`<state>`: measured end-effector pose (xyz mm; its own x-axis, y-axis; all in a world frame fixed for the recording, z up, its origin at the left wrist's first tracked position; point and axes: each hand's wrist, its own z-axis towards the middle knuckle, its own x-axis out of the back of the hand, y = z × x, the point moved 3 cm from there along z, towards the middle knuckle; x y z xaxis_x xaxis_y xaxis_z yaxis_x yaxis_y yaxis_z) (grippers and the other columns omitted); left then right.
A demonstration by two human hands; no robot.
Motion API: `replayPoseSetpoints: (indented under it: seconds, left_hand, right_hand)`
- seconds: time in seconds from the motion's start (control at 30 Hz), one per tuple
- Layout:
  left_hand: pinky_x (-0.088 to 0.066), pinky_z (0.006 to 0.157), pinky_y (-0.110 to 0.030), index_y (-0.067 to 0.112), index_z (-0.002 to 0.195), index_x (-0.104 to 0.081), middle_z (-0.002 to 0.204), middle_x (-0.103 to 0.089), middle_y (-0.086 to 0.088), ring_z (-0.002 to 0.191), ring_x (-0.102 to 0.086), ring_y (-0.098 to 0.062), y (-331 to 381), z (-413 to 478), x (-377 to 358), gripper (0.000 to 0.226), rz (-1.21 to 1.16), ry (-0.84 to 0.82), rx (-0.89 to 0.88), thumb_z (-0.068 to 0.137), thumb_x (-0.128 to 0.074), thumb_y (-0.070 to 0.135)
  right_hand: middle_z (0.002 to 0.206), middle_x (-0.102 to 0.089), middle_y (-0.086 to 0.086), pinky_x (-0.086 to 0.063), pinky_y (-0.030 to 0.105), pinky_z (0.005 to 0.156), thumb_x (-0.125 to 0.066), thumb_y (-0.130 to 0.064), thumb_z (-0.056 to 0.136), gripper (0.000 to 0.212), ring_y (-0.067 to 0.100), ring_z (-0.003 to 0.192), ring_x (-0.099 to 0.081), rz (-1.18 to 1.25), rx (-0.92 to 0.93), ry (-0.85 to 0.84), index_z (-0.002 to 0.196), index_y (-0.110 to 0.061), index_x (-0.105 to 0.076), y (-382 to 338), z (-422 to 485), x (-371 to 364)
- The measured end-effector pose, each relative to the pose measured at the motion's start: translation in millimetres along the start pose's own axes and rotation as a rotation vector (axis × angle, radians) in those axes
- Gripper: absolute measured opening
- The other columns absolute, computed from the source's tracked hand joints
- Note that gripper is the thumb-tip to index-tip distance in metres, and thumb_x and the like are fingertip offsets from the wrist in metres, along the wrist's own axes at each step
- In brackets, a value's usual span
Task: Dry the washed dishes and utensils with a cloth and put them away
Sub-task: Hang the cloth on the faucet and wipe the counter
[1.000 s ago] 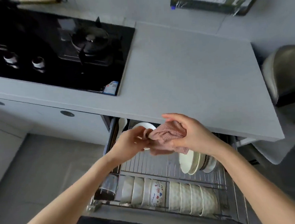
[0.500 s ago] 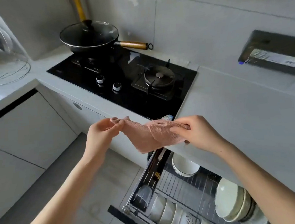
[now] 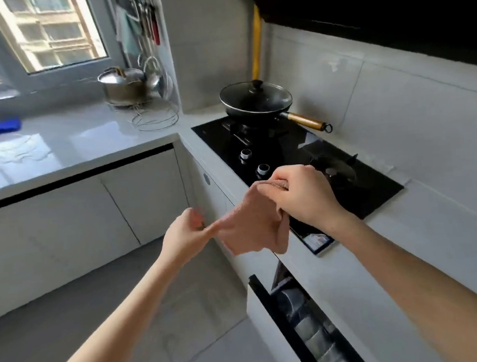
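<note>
Grip: right hand point(image 3: 304, 195) clenches the bunched top of the pink cloth point(image 3: 252, 232); left hand point(image 3: 186, 236) pinches its lower corner. Cloth hangs between them, long axis rising left to right, off the bench point(image 3: 434, 222) edge. Open dish drawer point(image 3: 273, 312) lies below, nearer the right arm.

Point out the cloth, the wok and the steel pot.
cloth point(image 3: 250, 234): head view, middle of the hanging fabric
wok point(image 3: 255, 99): head view, on its lid
pot point(image 3: 124, 90): head view, on its side wall

Your head view looks forward and down, close above left grip point(image 3: 185, 236) and right grip point(image 3: 304, 197); hob point(image 3: 286, 154) beyond.
</note>
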<state>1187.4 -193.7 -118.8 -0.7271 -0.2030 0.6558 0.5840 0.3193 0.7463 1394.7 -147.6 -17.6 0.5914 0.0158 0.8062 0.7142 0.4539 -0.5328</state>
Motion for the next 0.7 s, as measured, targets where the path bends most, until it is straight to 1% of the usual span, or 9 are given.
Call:
replayPoseSetpoints:
  seconds: [0.07,0.13,0.2,0.33,0.43,0.5,0.57,0.63,0.7]
  left_hand:
    - [-0.046,0.065,-0.018,0.021,0.085,-0.059,0.079,-0.062,0.01,0.073,-0.059,-0.006,15,-20,12,0.047,-0.199,0.099,-0.11,0.059,-0.068,0.059]
    - [-0.048,0.065,-0.013,0.024,0.085,-0.063,0.079,-0.064,0.009,0.07,-0.06,0.0,25,-34,23,0.029,-0.226,0.119,-0.235,0.069,-0.078,0.044]
    - [-0.051,0.069,-0.015,0.02,0.092,-0.065,0.085,-0.067,0.008,0.075,-0.063,0.0,23,-39,34,0.026,-0.209,0.113,-0.262,0.074,-0.076,0.036]
    - [-0.056,0.074,-0.024,0.013,0.096,-0.068,0.09,-0.071,0.003,0.078,-0.068,-0.006,-16,-36,73,0.022,-0.223,0.172,-0.183,0.08,-0.074,0.026]
    - [-0.057,0.075,-0.032,0.011,0.09,-0.071,0.084,-0.073,0.0,0.076,-0.07,-0.012,-59,-32,110,0.008,-0.245,0.219,-0.105,0.082,-0.07,0.012]
    - [-0.057,0.07,-0.032,0.012,0.079,-0.07,0.076,-0.072,-0.002,0.071,-0.069,-0.017,-82,-29,136,0.01,-0.26,0.263,-0.049,0.082,-0.065,0.003]
    - [-0.051,0.057,-0.026,0.014,0.07,-0.062,0.066,-0.066,0.004,0.06,-0.063,-0.012,-106,-23,164,0.02,-0.279,0.311,0.0,0.081,-0.061,-0.003]
    - [-0.045,0.053,-0.019,0.016,0.074,-0.055,0.068,-0.064,0.006,0.059,-0.057,-0.007,-132,-12,201,0.019,-0.269,0.385,0.061,0.085,-0.058,0.001]
    - [-0.052,0.062,-0.027,0.016,0.082,-0.05,0.08,-0.065,-0.004,0.067,-0.059,-0.015,-161,2,248,0.013,-0.253,0.47,0.121,0.094,-0.052,0.012]
  right_hand:
    - [0.062,-0.062,0.005,-0.05,0.034,0.06,-0.067,-0.037,0.083,0.034,0.02,0.064,-0.062,0.075,-0.033,-0.041,0.071,-0.005,-0.063,-16,15,-18]
    - [0.058,-0.059,0.007,-0.052,0.036,0.056,-0.069,-0.03,0.08,0.031,0.024,0.06,-0.061,0.215,-0.081,-0.139,0.065,-0.005,-0.059,-37,28,-41]
    - [0.053,-0.055,0.002,-0.043,0.027,0.044,-0.07,-0.027,0.081,0.028,0.018,0.049,-0.056,0.378,-0.107,-0.263,0.063,-0.01,-0.057,-60,37,-62]
    - [0.047,-0.055,0.003,-0.033,0.017,0.036,-0.067,-0.021,0.087,0.03,0.01,0.037,-0.047,0.58,-0.062,-0.525,0.06,-0.007,-0.062,-108,53,-95]
    - [0.061,-0.052,0.012,-0.035,0.019,0.04,-0.071,-0.017,0.083,0.019,0.011,0.044,-0.044,0.604,-0.01,-0.645,0.077,0.0,-0.064,-145,69,-126]
    - [0.068,-0.045,0.013,-0.034,0.018,0.042,-0.074,-0.016,0.079,0.017,0.011,0.049,-0.041,0.595,0.043,-0.693,0.084,-0.004,-0.063,-175,82,-149]
    - [0.071,-0.04,0.013,-0.031,0.017,0.041,-0.078,-0.018,0.073,0.026,0.011,0.049,-0.039,0.613,0.097,-0.754,0.081,0.0,-0.061,-209,96,-173]
    - [0.068,-0.046,0.014,-0.032,0.018,0.041,-0.079,-0.02,0.07,0.04,0.01,0.047,-0.042,0.604,0.136,-0.755,0.082,0.012,-0.058,-242,115,-200]
    - [0.073,-0.062,0.0,-0.043,0.022,0.051,-0.077,-0.029,0.076,0.032,0.006,0.058,-0.055,0.414,0.245,-0.628,0.091,-0.003,-0.066,-276,137,-228]
